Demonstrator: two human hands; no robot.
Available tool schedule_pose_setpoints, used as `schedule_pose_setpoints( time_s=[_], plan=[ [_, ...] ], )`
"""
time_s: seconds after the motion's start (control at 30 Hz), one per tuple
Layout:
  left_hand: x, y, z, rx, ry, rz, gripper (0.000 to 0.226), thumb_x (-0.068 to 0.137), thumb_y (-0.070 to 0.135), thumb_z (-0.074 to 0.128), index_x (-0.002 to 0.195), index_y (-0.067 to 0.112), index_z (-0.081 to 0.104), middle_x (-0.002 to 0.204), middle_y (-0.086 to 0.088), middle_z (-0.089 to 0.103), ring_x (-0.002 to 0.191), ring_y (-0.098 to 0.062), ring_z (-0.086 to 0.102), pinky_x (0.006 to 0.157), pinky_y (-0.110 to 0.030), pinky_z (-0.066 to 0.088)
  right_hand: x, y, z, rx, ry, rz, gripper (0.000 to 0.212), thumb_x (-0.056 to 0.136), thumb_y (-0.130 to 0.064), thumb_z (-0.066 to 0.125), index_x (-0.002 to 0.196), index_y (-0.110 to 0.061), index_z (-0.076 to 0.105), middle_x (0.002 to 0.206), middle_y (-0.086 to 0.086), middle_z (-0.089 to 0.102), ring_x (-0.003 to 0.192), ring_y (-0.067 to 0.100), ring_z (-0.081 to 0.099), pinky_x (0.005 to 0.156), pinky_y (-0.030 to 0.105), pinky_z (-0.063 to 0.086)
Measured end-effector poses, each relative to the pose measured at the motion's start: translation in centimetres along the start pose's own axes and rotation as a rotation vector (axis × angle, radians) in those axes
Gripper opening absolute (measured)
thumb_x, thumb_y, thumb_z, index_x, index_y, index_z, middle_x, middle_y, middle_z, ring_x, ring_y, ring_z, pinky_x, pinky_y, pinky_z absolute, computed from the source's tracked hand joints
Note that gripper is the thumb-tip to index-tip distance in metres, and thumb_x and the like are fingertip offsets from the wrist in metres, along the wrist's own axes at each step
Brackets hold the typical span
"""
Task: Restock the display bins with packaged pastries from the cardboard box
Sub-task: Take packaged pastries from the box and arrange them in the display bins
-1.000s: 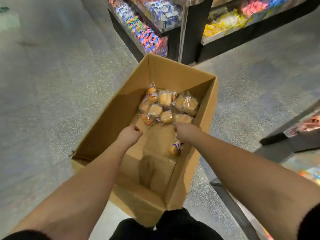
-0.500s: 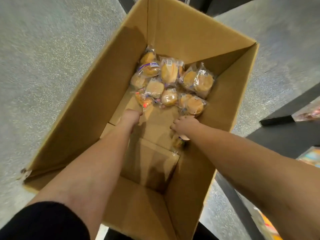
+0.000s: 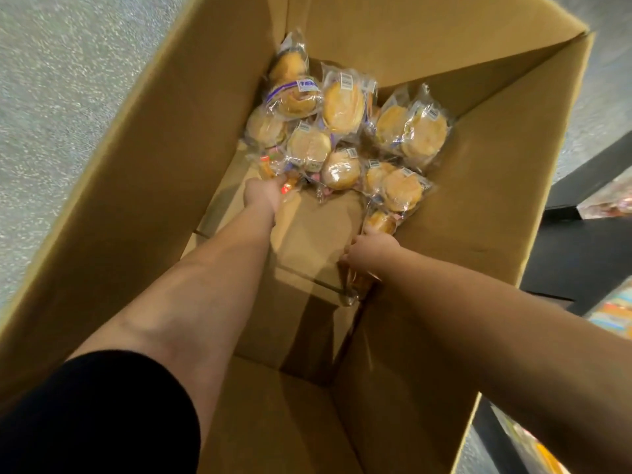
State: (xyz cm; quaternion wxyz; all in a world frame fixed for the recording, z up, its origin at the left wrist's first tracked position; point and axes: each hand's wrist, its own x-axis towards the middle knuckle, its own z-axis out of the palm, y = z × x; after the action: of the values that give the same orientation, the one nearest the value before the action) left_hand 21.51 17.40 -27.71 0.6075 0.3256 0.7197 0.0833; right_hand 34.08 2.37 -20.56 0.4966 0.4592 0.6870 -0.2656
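A deep cardboard box [image 3: 143, 186] fills the view, both my arms reaching down into it. Several clear-wrapped round pastries [image 3: 342, 104] lie heaped at its far end. My left hand [image 3: 263, 195] is at the near edge of the heap, fingers closing on an orange-marked packet [image 3: 273, 165]. My right hand [image 3: 371, 249] is by the box's right wall, gripping a wrapped pastry [image 3: 381, 222] whose wrapper also shows below the hand. Fingertips of both hands are mostly hidden.
Speckled grey floor [image 3: 61, 80] lies left of the box. A black display stand [image 3: 581, 248] with colourful packets [image 3: 612, 200] is at the right. The box's near bottom flaps [image 3: 307, 268] are bare.
My head has leaned closer over the box. Both hands have reached deeper: the left up to the heap's near packet, the right onto the lone pastry by the right wall.
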Motion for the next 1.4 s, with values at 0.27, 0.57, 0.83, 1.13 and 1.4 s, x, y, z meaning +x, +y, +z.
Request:
schedule_pose_setpoints(
  time_s=[0.27,0.57,0.83,1.13,1.4],
  plan=[
    [0.7,1.0,0.7,-0.190,-0.090,-0.110,0.034,0.080,0.018,0.077,0.107,-0.002,0.067,0.095,-0.010,0.069,0.090,-0.025,0.067,0.089,-0.036,0.054,1.3,0.4,0.1,0.101,-0.057,0.033,0.050,0.094,-0.027,0.063,0.142,-0.026,0.049,0.140,0.005,0.052,0.133,0.030,0.043,0.110,0.044,0.034],
    [-2.2,-0.9,-2.8,-0.170,-0.111,-0.172,0.006,0.091,0.017,0.063,0.090,0.011,0.063,0.083,-0.007,0.064,0.064,-0.020,0.062,0.050,-0.023,0.049,-1.6,0.2,-4.4,0.619,0.007,0.096,0.048,0.092,-0.033,0.063,0.134,-0.013,0.053,0.104,0.002,0.058,0.092,0.024,0.054,0.075,0.033,0.045],
    [-10.6,-0.9,-8.2,-0.156,-0.108,-0.117,0.014,0.095,0.020,0.064,0.091,0.008,0.059,0.078,-0.007,0.065,0.058,-0.018,0.059,0.048,-0.025,0.042,-8.3,1.0,-5.9,0.876,0.215,0.133,0.057,0.094,-0.033,0.061,0.141,-0.003,0.049,0.139,0.016,0.055,0.125,0.032,0.052,0.102,0.038,0.046],
    [-24.2,-0.1,-14.0,-0.376,-0.152,0.188,0.039,0.089,0.013,0.068,0.126,0.011,0.057,0.105,-0.011,0.074,0.090,-0.024,0.072,0.087,-0.038,0.055,-20.7,-1.0,-4.4,1.357,0.496,0.136,0.080,0.089,-0.050,0.065,0.154,-0.016,0.033,0.153,0.007,0.043,0.134,0.027,0.046,0.102,0.034,0.040],
    [-33.8,-0.5,-17.8,-0.324,-0.418,0.398,0.049,0.084,0.008,0.065,0.132,0.013,0.056,0.118,-0.012,0.071,0.103,-0.028,0.069,0.095,-0.044,0.051,-31.1,-5.4,0.3,1.726,0.745,0.149,0.058,0.074,-0.057,0.073,0.115,-0.019,0.062,0.110,0.010,0.069,0.095,0.027,0.064,0.077,0.038,0.051]
  ],
)
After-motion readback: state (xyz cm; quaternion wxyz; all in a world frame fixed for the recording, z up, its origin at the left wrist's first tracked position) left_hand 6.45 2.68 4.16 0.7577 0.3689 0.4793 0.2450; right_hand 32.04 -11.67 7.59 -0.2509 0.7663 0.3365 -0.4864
